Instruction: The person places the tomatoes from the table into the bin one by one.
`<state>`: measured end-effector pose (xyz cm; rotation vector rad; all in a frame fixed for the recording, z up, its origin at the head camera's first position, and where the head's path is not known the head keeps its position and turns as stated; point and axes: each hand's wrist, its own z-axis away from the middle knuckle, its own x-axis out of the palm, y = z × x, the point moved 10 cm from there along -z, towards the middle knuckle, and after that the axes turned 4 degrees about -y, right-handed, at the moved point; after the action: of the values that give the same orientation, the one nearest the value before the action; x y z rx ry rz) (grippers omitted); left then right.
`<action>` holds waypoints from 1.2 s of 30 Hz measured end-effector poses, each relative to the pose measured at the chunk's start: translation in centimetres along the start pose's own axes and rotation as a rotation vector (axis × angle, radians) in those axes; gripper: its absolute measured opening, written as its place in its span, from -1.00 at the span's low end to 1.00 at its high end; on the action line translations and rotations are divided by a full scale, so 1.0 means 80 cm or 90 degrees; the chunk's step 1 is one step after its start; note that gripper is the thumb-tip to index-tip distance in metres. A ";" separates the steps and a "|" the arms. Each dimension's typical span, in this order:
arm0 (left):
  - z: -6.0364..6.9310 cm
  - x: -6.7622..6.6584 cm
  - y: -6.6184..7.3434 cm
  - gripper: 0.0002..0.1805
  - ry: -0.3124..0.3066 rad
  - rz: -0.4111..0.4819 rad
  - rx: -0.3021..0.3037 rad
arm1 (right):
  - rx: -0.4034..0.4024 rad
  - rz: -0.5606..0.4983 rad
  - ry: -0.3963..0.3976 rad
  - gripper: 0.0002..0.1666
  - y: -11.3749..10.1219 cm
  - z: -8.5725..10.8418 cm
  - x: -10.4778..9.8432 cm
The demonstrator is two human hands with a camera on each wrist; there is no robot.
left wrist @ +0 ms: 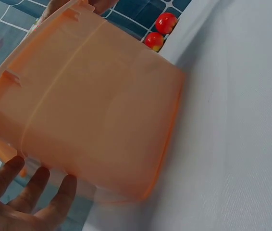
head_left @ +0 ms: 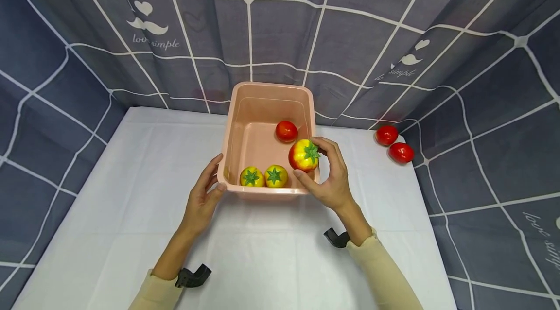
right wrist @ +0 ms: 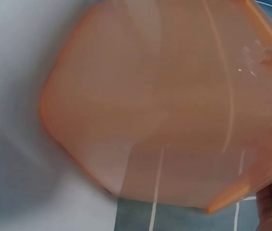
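Note:
A pink plastic bin [head_left: 269, 87] stands on the white table. My left hand [head_left: 200, 200] holds its front left corner, thumb at the rim and fingers along the outer side wall; the left wrist view shows these fingers [left wrist: 37, 185] against the wall. My right hand [head_left: 329, 174] grips a red and yellow tomato [head_left: 302, 157] with a green star-shaped top, above the bin's right rim. Inside the bin are a red tomato [head_left: 286, 131] and two yellowish tomatoes, one [head_left: 252, 177] beside the other [head_left: 276, 176]. The right wrist view mostly shows the bin's outer wall [right wrist: 150, 96].
Two red tomatoes, one [head_left: 387, 135] behind the other [head_left: 401, 153], lie near the table's right edge. A grey checked curtain [head_left: 280, 33] hangs behind and at both sides of the white table [head_left: 144, 164]. Black mounts [head_left: 193, 276] sit on both wrists.

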<state>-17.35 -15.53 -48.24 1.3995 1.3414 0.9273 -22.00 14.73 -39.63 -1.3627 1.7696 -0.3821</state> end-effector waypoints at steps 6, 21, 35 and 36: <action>-0.001 0.002 -0.001 -0.23 -0.001 0.006 0.003 | -0.008 -0.002 -0.006 -0.06 0.001 0.001 0.001; -0.002 0.003 0.001 -0.23 0.000 -0.005 -0.006 | -0.034 -0.009 0.056 -0.14 0.005 0.007 -0.029; -0.001 -0.002 0.001 -0.24 0.007 -0.008 -0.001 | 0.033 0.079 0.142 -0.27 0.033 0.024 -0.091; -0.001 -0.002 0.001 -0.24 0.007 -0.006 -0.001 | 0.043 0.080 0.149 -0.27 0.042 0.027 -0.097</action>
<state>-17.42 -15.65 -48.14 1.3874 1.3551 0.9309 -22.11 23.43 -39.85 -1.1918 2.0034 -0.5455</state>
